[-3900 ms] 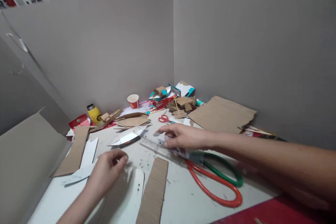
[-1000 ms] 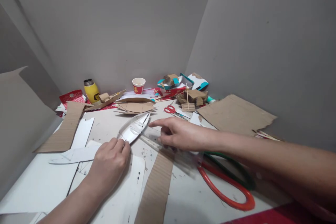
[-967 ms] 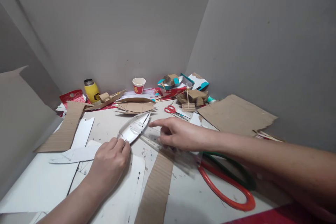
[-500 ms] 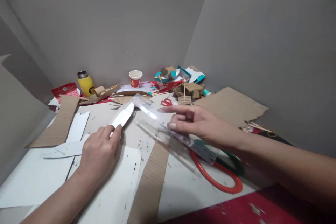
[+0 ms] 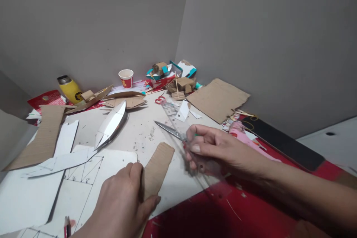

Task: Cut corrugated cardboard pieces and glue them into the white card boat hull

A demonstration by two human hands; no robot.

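the right hand [image 5: 214, 148] is clenched on a clear plastic ruler [image 5: 174, 116]. the thumb and curled fingers [image 5: 195, 148] pinch it about the middle. its far end slants up past the fingertips toward the back of the table, and its near end runs under the palm toward the red mat [image 5: 212, 212]. just beyond those fingertips lie the silver blades of a pair of scissors [image 5: 166, 129], pointing left. their handles are hidden behind the hand, so whether it touches them cannot be told. the left hand [image 5: 122, 200] grasps the near end of a corrugated cardboard strip [image 5: 157, 161], which lies flat between the forefinger on its left edge and the thumb on its right. the two hands are near each other but apart. left of the strip is a white sheet with pencilled lines [image 5: 83, 173], a pencil [image 5: 67, 227] at its near edge, and beyond it a white boat-shaped paper piece [image 5: 111, 124]. the table [image 5: 139, 137] is white and flecked with dark marks. a long cardboard piece [image 5: 41, 134] lies at its left, and a torn cardboard sheet [image 5: 217, 98] lies at the right beside a black slab [image 5: 281, 141]. along the back stand a yellow bottle [image 5: 68, 88] and a paper cup [image 5: 126, 78], with small red scissors [image 5: 160, 99] and a heap of cardboard and teal scraps [image 5: 173, 78] near them. plain grey walls [image 5: 251, 26] meet in a corner behind.
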